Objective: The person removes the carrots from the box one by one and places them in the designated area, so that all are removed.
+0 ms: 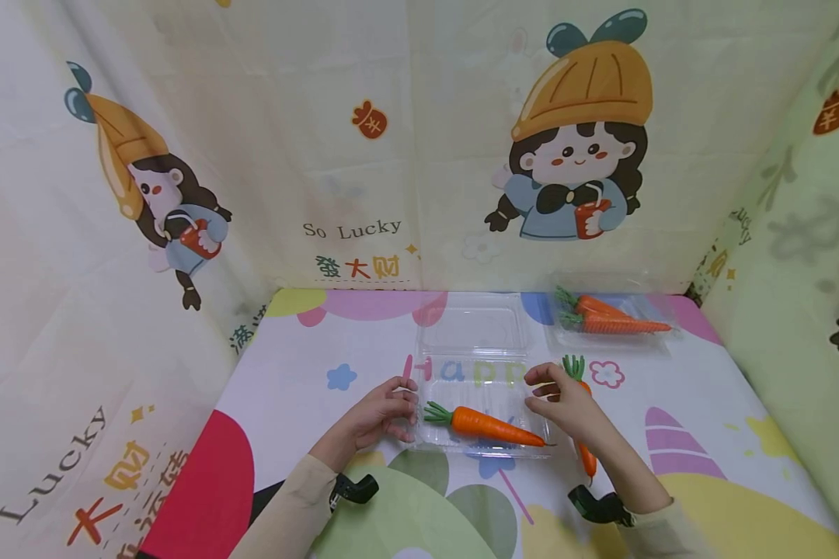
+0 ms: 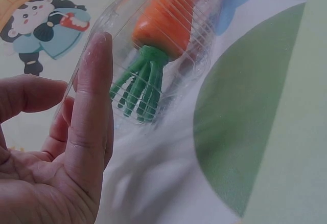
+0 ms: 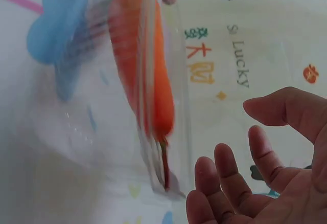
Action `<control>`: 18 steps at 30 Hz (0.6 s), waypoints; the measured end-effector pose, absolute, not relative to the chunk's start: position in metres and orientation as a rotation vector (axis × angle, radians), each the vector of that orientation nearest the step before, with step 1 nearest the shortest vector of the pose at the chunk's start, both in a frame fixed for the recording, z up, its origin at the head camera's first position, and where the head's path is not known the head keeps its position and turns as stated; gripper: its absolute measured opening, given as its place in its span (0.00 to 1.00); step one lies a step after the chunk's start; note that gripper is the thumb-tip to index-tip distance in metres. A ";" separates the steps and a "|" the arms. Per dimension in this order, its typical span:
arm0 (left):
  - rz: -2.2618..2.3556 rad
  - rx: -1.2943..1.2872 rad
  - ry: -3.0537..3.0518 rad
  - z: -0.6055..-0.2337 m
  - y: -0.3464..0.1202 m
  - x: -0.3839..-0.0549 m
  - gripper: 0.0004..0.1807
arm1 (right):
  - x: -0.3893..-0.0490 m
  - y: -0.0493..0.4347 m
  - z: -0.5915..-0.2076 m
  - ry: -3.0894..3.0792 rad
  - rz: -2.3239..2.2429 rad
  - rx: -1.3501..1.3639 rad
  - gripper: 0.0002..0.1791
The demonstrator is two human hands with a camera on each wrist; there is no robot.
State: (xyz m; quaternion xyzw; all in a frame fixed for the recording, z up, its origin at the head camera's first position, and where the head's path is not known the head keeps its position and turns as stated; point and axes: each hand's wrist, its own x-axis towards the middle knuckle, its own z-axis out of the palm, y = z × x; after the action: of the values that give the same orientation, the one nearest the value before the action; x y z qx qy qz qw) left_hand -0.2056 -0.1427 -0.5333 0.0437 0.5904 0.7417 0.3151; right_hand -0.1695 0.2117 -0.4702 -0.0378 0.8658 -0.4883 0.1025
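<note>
A clear plastic clamshell box (image 1: 478, 388) stands with its lid (image 1: 471, 326) folded back toward the wall. Inside its tray lies an orange carrot (image 1: 489, 425) with a short green top, tip to the right. At the tray's left edge my left hand (image 1: 384, 411) pinches the rim, the thumb on one side and fingers on the other in the left wrist view. My right hand (image 1: 562, 400) is beside the tray's right edge, fingers parted and loosely bent; in the right wrist view nothing is between them. Partly under that hand, a second carrot (image 1: 587, 460) lies on the table.
Another clear box (image 1: 566, 338) at the back right holds more carrots (image 1: 611, 316). The patterned tabletop (image 1: 308, 341) meets printed cloth walls (image 1: 454, 155) at the back and both sides.
</note>
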 end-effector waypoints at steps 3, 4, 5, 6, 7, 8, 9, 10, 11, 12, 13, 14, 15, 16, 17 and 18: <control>1.951 0.118 1.559 -0.534 -0.142 -0.206 0.18 | -0.167 0.200 -0.473 2.584 -1.409 -0.169 0.22; 1.951 0.121 1.559 -0.534 -0.142 -0.206 0.18 | -0.166 0.197 -0.474 2.592 -1.399 -0.196 0.22; 1.953 0.116 1.558 -0.534 -0.142 -0.206 0.18 | -0.166 0.194 -0.475 2.599 -1.389 -0.221 0.23; 1.953 0.117 1.558 -0.534 -0.142 -0.206 0.18 | -0.165 0.191 -0.475 2.602 -1.384 -0.246 0.23; 1.952 0.117 1.559 -0.534 -0.142 -0.206 0.17 | -0.165 0.188 -0.476 2.602 -1.381 -0.271 0.24; 1.952 0.117 1.559 -0.534 -0.142 -0.206 0.17 | -0.164 0.185 -0.477 2.593 -1.384 -0.289 0.25; 1.953 0.118 1.559 -0.533 -0.142 -0.206 0.17 | -0.164 0.182 -0.478 2.584 -1.388 -0.305 0.25; 1.953 0.117 1.558 -0.534 -0.142 -0.206 0.17 | -0.164 0.180 -0.479 2.580 -1.388 -0.325 0.26; 1.954 0.113 1.557 -0.533 -0.142 -0.206 0.17 | -0.164 0.177 -0.480 2.575 -1.388 -0.338 0.26; 1.954 0.115 1.555 -0.534 -0.142 -0.206 0.18 | -0.163 0.174 -0.481 2.573 -1.386 -0.349 0.26; 1.954 0.115 1.556 -0.534 -0.142 -0.206 0.18 | -0.163 0.172 -0.481 2.572 -1.383 -0.357 0.26; 1.953 0.117 1.556 -0.534 -0.142 -0.207 0.18 | -0.163 0.170 -0.482 2.571 -1.378 -0.357 0.26; 1.952 0.118 1.556 -0.535 -0.142 -0.207 0.18 | -0.163 0.167 -0.482 2.570 -1.371 -0.364 0.26; 1.952 0.117 1.557 -0.535 -0.142 -0.207 0.18 | -0.162 0.165 -0.482 2.569 -1.361 -0.364 0.27; 1.953 0.115 1.557 -0.535 -0.143 -0.207 0.18 | -0.162 0.163 -0.482 2.568 -1.350 -0.363 0.27; 1.953 0.114 1.558 -0.535 -0.143 -0.207 0.18 | -0.162 0.160 -0.482 2.569 -1.334 -0.366 0.27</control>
State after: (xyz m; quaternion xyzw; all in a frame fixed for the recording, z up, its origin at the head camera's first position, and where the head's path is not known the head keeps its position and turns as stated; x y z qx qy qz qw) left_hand -0.2073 -0.1428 -0.5351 0.0432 0.5913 0.7412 0.3147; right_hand -0.1618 0.1604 -0.4818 -0.1248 0.8749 -0.4544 0.1117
